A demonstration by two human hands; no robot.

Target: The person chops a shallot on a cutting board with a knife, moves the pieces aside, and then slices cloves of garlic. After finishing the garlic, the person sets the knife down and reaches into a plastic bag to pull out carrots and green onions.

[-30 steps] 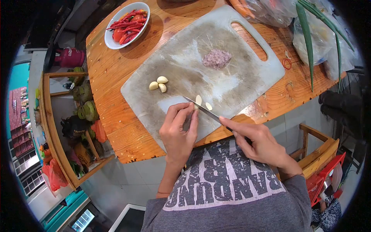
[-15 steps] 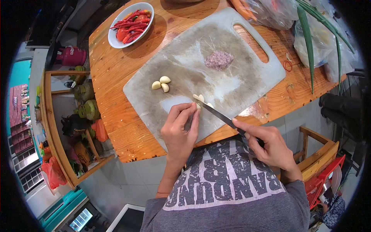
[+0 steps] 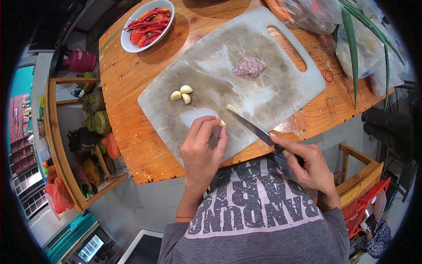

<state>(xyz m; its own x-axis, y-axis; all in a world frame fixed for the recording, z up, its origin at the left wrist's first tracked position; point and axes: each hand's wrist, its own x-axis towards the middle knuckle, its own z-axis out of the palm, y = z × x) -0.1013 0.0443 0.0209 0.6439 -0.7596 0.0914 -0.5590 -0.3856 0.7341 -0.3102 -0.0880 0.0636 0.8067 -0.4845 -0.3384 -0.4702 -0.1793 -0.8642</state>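
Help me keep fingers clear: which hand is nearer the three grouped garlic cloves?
Left. The left hand is on the near side of the garlic cloves; the right hand, holding the knife, is farther off to their right.

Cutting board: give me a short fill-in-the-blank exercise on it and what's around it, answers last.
The ____ hand grips the knife by its handle. The whole garlic cloves grouped away from the hands number ____. The finely chopped purple heap lies on the cutting ____. The white bowl holds slender red ____.

Missing words: right; three; board; chillies.
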